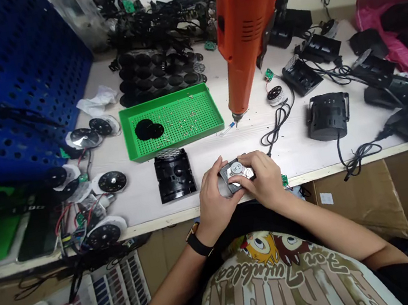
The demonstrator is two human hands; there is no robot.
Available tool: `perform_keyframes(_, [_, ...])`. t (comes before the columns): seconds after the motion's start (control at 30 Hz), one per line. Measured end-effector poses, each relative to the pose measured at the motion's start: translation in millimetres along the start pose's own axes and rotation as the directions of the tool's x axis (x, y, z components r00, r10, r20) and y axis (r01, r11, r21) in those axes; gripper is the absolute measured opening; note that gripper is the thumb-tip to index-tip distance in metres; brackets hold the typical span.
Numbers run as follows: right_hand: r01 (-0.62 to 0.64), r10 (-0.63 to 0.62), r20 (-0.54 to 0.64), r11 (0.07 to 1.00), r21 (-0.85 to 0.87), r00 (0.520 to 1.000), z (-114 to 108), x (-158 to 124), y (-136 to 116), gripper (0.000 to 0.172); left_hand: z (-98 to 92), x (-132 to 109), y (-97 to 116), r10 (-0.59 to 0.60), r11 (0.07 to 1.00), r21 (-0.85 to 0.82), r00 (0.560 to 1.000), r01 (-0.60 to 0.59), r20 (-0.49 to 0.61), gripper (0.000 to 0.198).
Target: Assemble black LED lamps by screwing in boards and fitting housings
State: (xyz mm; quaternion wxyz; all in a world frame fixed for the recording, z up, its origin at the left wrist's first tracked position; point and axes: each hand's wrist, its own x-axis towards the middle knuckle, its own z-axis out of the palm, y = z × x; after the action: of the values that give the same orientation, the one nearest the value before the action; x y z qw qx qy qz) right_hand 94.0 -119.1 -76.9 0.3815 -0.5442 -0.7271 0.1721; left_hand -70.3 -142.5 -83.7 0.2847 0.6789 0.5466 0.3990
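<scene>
Both of my hands meet at the front edge of the white workbench [194, 186]. Between them they hold a small dark housing [229, 177] with a round silver disc [237, 169] on top. My left hand [213, 193] grips it from the left side, and my right hand [266, 178] holds it from the right, with fingers over the disc. An orange electric screwdriver [244, 24] hangs upright above the bench, its tip just beyond my hands. To the left lies a black ribbed housing [174, 176].
A green perforated tray [172, 148] holds small screws and black discs. Several round speaker-like parts with wires lie at left, and black housings with cables lie at right. A blue pegboard [6, 87] rises at far left. Cardboard sits below the bench edge.
</scene>
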Motion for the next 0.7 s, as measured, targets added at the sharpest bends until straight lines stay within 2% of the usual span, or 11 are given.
perform_keyframes(0.2, [0.026,-0.026,-0.006,0.999,0.021,1.000,0.7,2.9,0.1,0.033,-2.1,0.2,-3.8,-0.044,0.999,-0.012,0.999,0.044,0.015,0.090])
perform_keyframes(0.37, [0.090,-0.105,-0.124,0.988,-0.124,0.987,7.4,-0.2,-1.8,0.033,-0.6,-0.1,-3.1,-0.044,0.999,-0.024,0.999,0.043,-0.029,0.091])
perform_keyframes(0.43, [0.097,-0.120,-0.136,0.982,-0.165,0.983,8.5,-1.0,-4.0,0.032,0.4,-0.2,-2.4,-0.019,1.000,-0.009,0.999,0.019,-0.046,0.090])
perform_keyframes(0.6, [0.109,-0.134,-0.085,0.962,-0.252,0.987,2.6,2.7,-6.6,0.031,2.3,-0.1,-2.0,0.029,0.999,0.046,0.998,-0.026,-0.065,0.092])
perform_keyframes(0.7, [0.158,-0.166,-0.006,0.952,-0.262,0.986,-8.0,2.6,-4.6,0.035,2.6,-0.3,-1.2,0.048,0.997,0.072,0.996,-0.043,-0.074,0.093])
